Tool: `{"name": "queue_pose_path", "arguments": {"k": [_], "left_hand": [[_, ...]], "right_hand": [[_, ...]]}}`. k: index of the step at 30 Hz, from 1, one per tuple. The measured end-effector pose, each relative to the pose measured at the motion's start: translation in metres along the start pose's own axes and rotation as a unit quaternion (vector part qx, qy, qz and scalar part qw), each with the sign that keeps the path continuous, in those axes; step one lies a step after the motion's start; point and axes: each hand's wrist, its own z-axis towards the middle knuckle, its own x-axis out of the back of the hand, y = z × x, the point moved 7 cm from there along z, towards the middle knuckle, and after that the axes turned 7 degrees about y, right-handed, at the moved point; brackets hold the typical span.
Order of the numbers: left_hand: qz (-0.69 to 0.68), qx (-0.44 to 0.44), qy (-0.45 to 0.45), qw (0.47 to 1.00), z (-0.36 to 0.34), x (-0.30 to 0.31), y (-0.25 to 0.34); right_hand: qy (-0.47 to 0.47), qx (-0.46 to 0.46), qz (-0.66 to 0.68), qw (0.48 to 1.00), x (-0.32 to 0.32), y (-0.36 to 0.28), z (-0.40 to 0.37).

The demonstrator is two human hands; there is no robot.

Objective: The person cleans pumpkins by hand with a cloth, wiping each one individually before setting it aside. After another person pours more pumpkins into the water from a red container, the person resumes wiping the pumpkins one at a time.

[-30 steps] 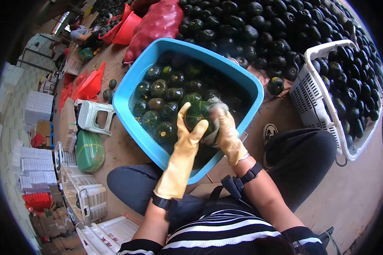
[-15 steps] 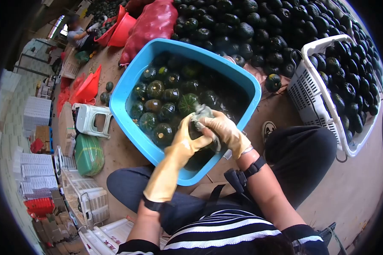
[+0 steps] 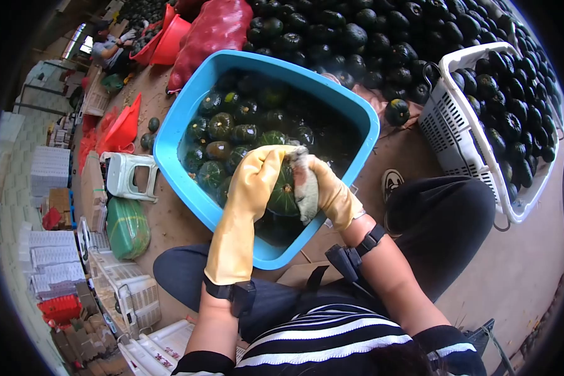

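Observation:
Both my hands wear yellow rubber gloves over a blue tub (image 3: 195, 210) of water, in which several dark green squashes (image 3: 221, 126) float. My right hand (image 3: 332, 195) is closed on a wet grey-white cloth (image 3: 306, 188), which hangs down along its palm. My left hand (image 3: 257, 172) has its fingers bent and pressed together at the top edge of that cloth. Between the two hands is a striped green squash (image 3: 283, 194), partly covered by the left glove; whether the left hand touches it is hard to tell.
A white crate (image 3: 448, 128) full of squashes stands at the right. Behind the tub lie a squash heap (image 3: 357, 37) and a red mesh sack (image 3: 210, 41). At the left are a white stool (image 3: 120, 178) and a green bundle (image 3: 126, 227). Another person (image 3: 106, 50) sits far back.
The left hand has risen, its fingers now bent at the top of the cloth. The cloth has opened out and hangs lower in the right hand. A squash now shows between the hands.

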Motion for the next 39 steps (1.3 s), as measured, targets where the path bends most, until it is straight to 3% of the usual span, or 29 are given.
{"name": "queue_pose_path", "arguments": {"k": [1, 3, 4, 5, 7, 9, 10, 11, 12, 14, 15, 16, 17, 19, 20, 21, 24, 25, 27, 29, 31, 33, 34, 35, 36, 38, 39], "left_hand": [[-0.001, -0.001, -0.003, 1.000, 0.001, -0.004, 0.002], [-0.136, 0.053, 0.044, 0.988, 0.005, -0.014, -0.004], [-0.127, -0.009, 0.094, 0.987, 0.014, -0.013, -0.012], [-0.105, -0.024, 0.096, 0.989, 0.021, -0.007, -0.020], [0.073, -0.132, 0.203, 0.967, 0.014, 0.003, -0.008], [0.200, -0.148, 0.132, 0.960, -0.018, -0.015, -0.009], [0.279, -0.147, 0.142, 0.938, -0.030, -0.026, -0.005], [0.357, -0.144, 0.153, 0.910, -0.040, -0.033, 0.000], [0.235, -0.076, 0.121, 0.961, -0.035, -0.021, -0.022], [-0.027, -0.029, 0.064, 0.997, -0.026, -0.012, -0.028], [-0.170, 0.019, 0.032, 0.985, -0.022, -0.009, -0.030], [-0.236, 0.125, 0.031, 0.963, -0.026, -0.009, -0.031], [-0.259, 0.157, 0.045, 0.952, -0.025, -0.004, -0.036], [-0.123, 0.020, 0.098, 0.987, -0.014, -0.003, -0.044], [-0.179, 0.086, 0.088, 0.976, -0.021, -0.004, -0.056], [-0.179, 0.090, 0.080, 0.976, -0.025, -0.004, -0.055], [-0.145, 0.089, 0.083, 0.982, -0.037, -0.006, -0.048], [-0.146, 0.091, 0.083, 0.982, -0.039, -0.005, -0.049], [-0.190, 0.122, 0.054, 0.973, -0.034, -0.002, -0.050], [-0.152, 0.115, 0.021, 0.982, -0.024, 0.006, -0.045], [-0.247, 0.213, -0.030, 0.945, -0.002, 0.006, -0.045], [-0.401, 0.197, 0.049, 0.893, 0.065, 0.022, -0.042], [-0.409, 0.152, 0.113, 0.893, 0.102, 0.034, -0.017], [-0.415, 0.101, 0.174, 0.887, 0.133, 0.045, 0.013], [-0.402, 0.041, 0.174, 0.898, 0.150, 0.046, 0.037], [-0.216, -0.129, 0.127, 0.959, 0.172, 0.049, 0.059], [-0.080, -0.112, 0.099, 0.985, 0.163, 0.037, 0.049]], "right_hand": [[0.000, 0.003, -0.001, 1.000, -0.004, -0.002, -0.003], [-0.081, -0.067, 0.101, 0.989, -0.027, 0.000, -0.016], [-0.164, -0.055, 0.167, 0.971, -0.025, -0.001, -0.001], [-0.136, -0.028, 0.207, 0.968, -0.005, 0.002, 0.011], [0.018, 0.028, 0.156, 0.987, 0.012, -0.003, 0.014], [0.131, 0.127, -0.002, 0.983, 0.014, -0.027, -0.005], [0.132, 0.133, -0.006, 0.982, 0.021, -0.030, 0.007], [0.173, 0.206, -0.108, 0.957, 0.033, -0.034, 0.002], [0.182, 0.237, -0.127, 0.946, 0.032, -0.034, 0.002], [0.188, 0.279, -0.122, 0.934, 0.020, -0.038, -0.003], [0.188, 0.280, -0.105, 0.936, 0.011, -0.038, -0.012], [0.189, 0.281, -0.141, 0.930, 0.014, -0.037, -0.013], [0.185, 0.281, -0.142, 0.931, 0.015, -0.029, -0.007], [0.191, 0.419, -0.305, 0.834, 0.007, -0.020, -0.005], [0.206, 0.434, -0.428, 0.766, 0.011, -0.018, -0.007], [0.235, 0.386, -0.493, 0.743, 0.002, -0.022, -0.017], [0.206, 0.294, -0.461, 0.811, 0.008, -0.031, -0.001], [0.235, 0.256, -0.518, 0.782, 0.008, -0.036, -0.008], [0.269, 0.251, -0.539, 0.758, 0.020, -0.042, 0.001], [0.274, 0.266, -0.541, 0.749, 0.024, -0.043, 0.003], [0.281, 0.285, -0.541, 0.740, 0.024, -0.049, 0.007], [0.268, 0.281, -0.397, 0.832, 0.033, -0.044, 0.013], [0.224, 0.235, -0.237, 0.916, 0.033, -0.043, 0.016], [0.237, 0.251, -0.176, 0.922, 0.032, -0.049, 0.006], [0.235, 0.261, -0.132, 0.927, 0.038, -0.056, 0.007], [0.193, 0.268, -0.047, 0.943, 0.049, -0.075, 0.011], [0.195, 0.279, -0.017, 0.940, 0.052, -0.084, 0.013]]}}
